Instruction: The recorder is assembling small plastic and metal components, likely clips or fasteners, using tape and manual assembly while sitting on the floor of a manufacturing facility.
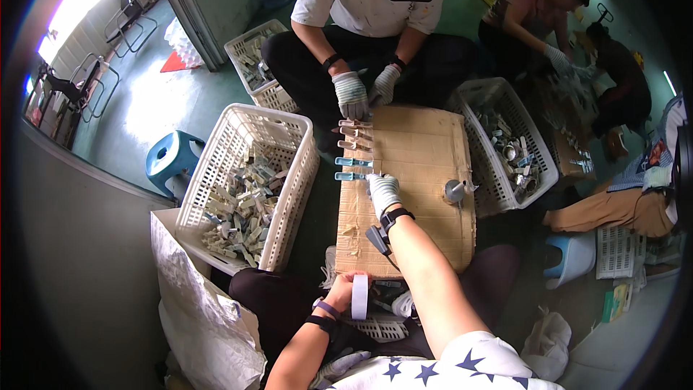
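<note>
A sheet of brown cardboard (pixel 411 238) lies in front of me, with a row of clothespins along its left edge. My right hand (pixel 384 192), in a striped white glove, has its fingers curled at the inner end of the nearest light blue clothespin (pixel 351 176). Another light blue clothespin (pixel 352 162) lies just beyond, then several pinkish ones (pixel 355 146). By the cardboard's near left corner, my left hand (pixel 339 292) grips a white band that looks like a roll of tape (pixel 359 296). Its fingertips are partly hidden. A grey round metal thing (pixel 455 191) stands on the cardboard's right side.
A white basket (pixel 307 130) of mixed clothespins stands left, beside a blue stool (pixel 172 157). Another basket (pixel 498 87) with metal parts is at the right. Across from me, a person's gloved hands (pixel 351 94) work at the cardboard's far edge. More people sit farther back right.
</note>
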`<state>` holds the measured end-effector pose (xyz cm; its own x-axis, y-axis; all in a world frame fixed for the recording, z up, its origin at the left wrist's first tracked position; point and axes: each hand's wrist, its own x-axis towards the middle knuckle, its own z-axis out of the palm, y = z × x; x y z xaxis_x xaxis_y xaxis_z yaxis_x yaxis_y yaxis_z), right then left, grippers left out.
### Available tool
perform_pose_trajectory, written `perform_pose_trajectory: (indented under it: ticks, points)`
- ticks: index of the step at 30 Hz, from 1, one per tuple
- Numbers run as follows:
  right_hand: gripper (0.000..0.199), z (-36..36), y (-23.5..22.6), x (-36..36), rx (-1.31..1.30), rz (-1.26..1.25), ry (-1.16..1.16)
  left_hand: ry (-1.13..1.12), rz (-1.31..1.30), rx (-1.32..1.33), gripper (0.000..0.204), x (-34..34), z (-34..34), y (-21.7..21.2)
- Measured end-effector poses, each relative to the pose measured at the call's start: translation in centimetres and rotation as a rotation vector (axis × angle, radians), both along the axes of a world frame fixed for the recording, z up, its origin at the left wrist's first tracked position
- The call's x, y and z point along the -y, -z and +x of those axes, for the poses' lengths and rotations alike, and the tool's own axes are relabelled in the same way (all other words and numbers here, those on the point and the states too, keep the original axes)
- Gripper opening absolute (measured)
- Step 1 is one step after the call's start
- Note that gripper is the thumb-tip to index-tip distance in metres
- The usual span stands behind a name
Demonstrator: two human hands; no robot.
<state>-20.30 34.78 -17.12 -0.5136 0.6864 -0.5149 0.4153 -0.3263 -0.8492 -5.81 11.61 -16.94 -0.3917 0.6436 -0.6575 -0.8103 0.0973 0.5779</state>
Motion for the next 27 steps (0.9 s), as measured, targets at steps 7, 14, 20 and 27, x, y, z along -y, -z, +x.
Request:
perform_pose_trajectory:
  ticks: [7,14,20,27]
  points:
    - [0.033,-0.4,2.1,-1.1,0.134,0.103,-0.104,0.000,0.005,-0.003,0.012,0.0,0.2,0.2]
    - [0.038,-1.4,2.1,-0.5,0.252,0.063,-0.201,-0.032,-0.029,-0.042,0.014,0.9,0.2,0.6]
    - [0.027,-1.7,2.6,-3.6,0.451,0.242,-0.331,-0.003,-0.011,-0.066,0.012,-0.4,0.3,0.7]
    - [0.068,-0.5,-4.8,-3.6,0.588,0.625,-0.757,-0.029,-0.030,-0.007,0.012,0.0,0.2,0.5]
